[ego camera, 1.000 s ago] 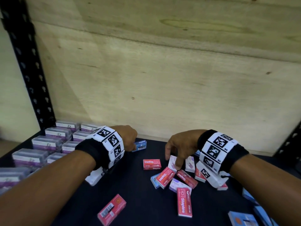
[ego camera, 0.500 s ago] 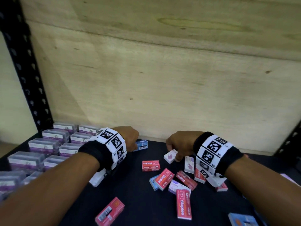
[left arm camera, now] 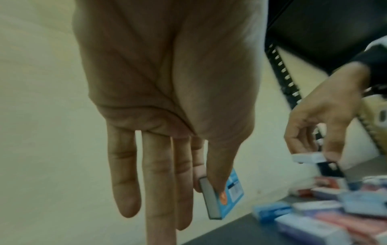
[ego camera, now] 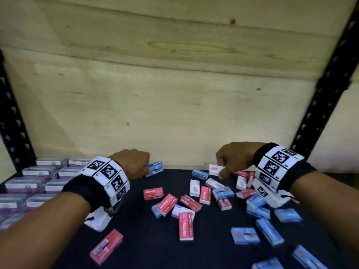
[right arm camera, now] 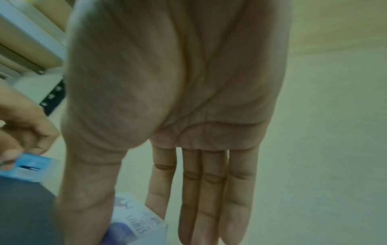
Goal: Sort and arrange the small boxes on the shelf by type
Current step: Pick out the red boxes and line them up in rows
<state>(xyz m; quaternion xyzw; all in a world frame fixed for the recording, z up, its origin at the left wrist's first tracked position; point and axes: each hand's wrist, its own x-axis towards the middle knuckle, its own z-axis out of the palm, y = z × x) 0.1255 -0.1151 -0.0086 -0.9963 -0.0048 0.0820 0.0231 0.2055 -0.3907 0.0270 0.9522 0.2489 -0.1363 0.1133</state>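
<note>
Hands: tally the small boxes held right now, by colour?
Blue cardboard box: 1, pinched by the left hand
White-and-purple cardboard box: 1, pinched by the right hand
Total: 2

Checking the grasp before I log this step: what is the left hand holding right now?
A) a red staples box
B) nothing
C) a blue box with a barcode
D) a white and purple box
C: the left hand pinches a blue box with a barcode between thumb and a finger, lifted off the dark shelf; the white and purple box is in the right hand.
</note>
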